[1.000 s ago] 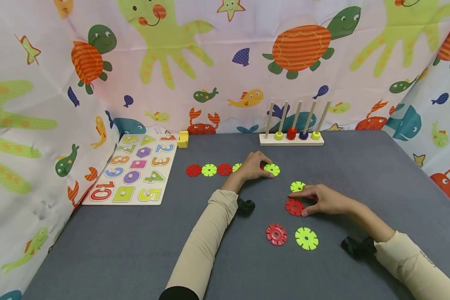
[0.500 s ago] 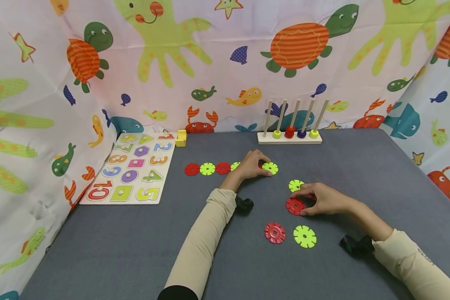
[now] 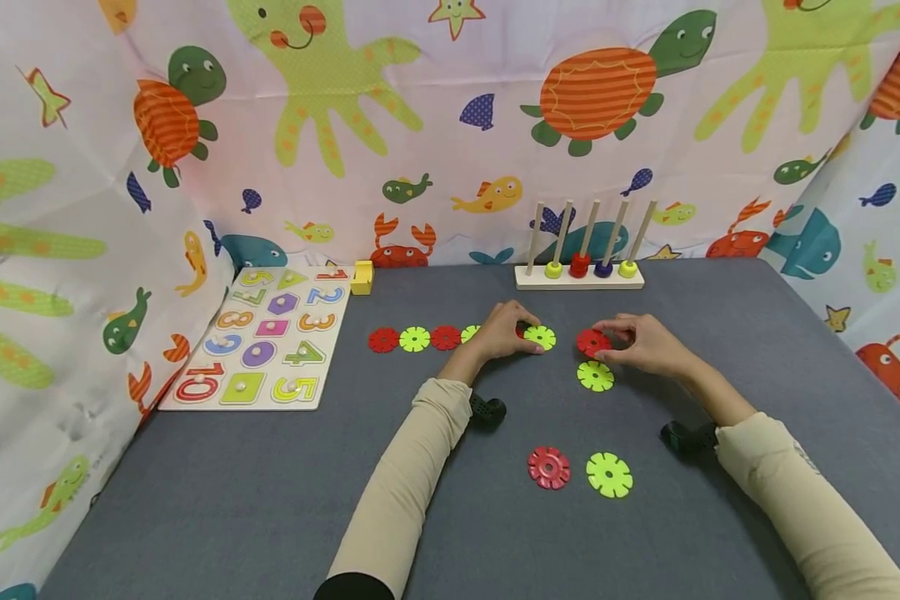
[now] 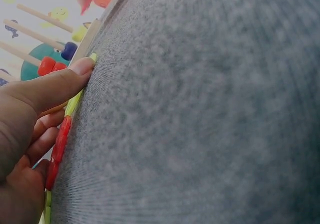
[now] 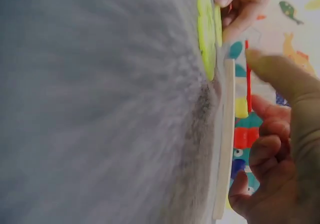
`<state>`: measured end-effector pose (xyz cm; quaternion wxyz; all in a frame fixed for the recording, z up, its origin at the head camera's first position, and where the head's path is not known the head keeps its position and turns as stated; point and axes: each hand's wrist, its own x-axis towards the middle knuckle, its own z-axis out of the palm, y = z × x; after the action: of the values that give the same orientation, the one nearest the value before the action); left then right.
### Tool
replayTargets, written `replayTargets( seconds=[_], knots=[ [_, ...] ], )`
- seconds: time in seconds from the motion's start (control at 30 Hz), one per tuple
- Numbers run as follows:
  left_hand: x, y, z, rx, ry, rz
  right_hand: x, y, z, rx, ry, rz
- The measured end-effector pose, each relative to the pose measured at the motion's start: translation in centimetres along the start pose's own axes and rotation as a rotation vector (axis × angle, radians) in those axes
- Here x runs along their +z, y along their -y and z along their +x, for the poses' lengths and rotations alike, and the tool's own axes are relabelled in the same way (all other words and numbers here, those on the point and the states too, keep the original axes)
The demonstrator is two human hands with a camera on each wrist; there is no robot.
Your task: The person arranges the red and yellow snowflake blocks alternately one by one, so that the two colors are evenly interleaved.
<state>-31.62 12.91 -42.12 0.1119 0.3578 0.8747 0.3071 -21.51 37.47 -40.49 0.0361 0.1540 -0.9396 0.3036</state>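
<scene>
Red disc (image 3: 592, 342): moved from the near side of the loose green disc (image 3: 596, 376) to its far side, raised off the table (image 3: 232, 500).
Right hand (image 3: 645, 343): I pinch that red disc.
Left hand (image 3: 498, 332): I grip the row's end green disc (image 3: 540, 337).
Number board (image 3: 280, 357): 1, 2, 3, 4, 5, 10 legible; shapes and digits slotted.
Peg stand (image 3: 579, 283): yellow, red, blue rings.
</scene>
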Motion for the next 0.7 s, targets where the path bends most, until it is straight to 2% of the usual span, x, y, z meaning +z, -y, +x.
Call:
replayTargets(
  seconds=[0.2, 0.43, 0.53, 0.7],
  knots=[
    [-0.2, -0.1, 0.0, -0.004, 0.001, -0.006, 0.6, -0.7, 2.6, 0.09, 0.05, -0.035],
    [-0.2, -0.1, 0.1, -0.004, 0.005, -0.017, 1.3, -1.0, 3.2, 0.117, 0.124, 0.056],
    [-0.2, 0.0, 0.1, -0.005, 0.008, -0.007, 1.2, -0.3, 3.0, 0.127, 0.13, 0.07],
    [0.0, 0.1, 0.1, -0.006, 0.012, -0.008, 0.6, 2.7, 2.3, 0.135, 0.139, 0.107]
  ],
)
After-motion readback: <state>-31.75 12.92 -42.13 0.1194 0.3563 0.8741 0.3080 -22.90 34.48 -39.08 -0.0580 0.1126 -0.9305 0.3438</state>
